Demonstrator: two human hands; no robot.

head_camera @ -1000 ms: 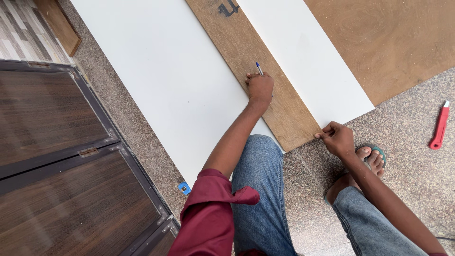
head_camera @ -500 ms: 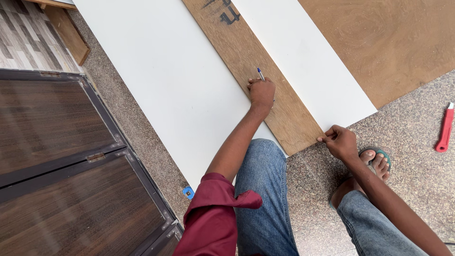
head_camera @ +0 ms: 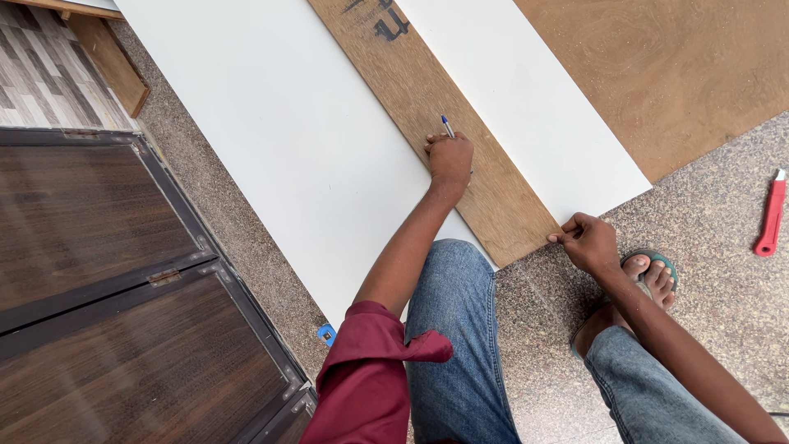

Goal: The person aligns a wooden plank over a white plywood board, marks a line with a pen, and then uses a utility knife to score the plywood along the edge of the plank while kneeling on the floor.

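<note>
A long brown wooden strip (head_camera: 427,90) lies diagonally across a large white board (head_camera: 271,140) on the floor. My left hand (head_camera: 450,158) rests on the strip's left edge, shut on a blue pen (head_camera: 446,125) whose upper end points away from me. My right hand (head_camera: 588,241) pinches the near right corner of the strip, where it meets the white board's edge. My knees in blue jeans are below the hands.
A red utility knife (head_camera: 771,215) lies on the speckled stone floor at the right. A brown plywood sheet (head_camera: 682,66) sits at the top right. Dark wood-grain door panels (head_camera: 107,271) lean at the left. A small blue object (head_camera: 327,334) lies by my left knee.
The view has drifted slightly; my left hand with the pen has slid a little along the strip's edge. My right hand keeps its hold on the corner.
</note>
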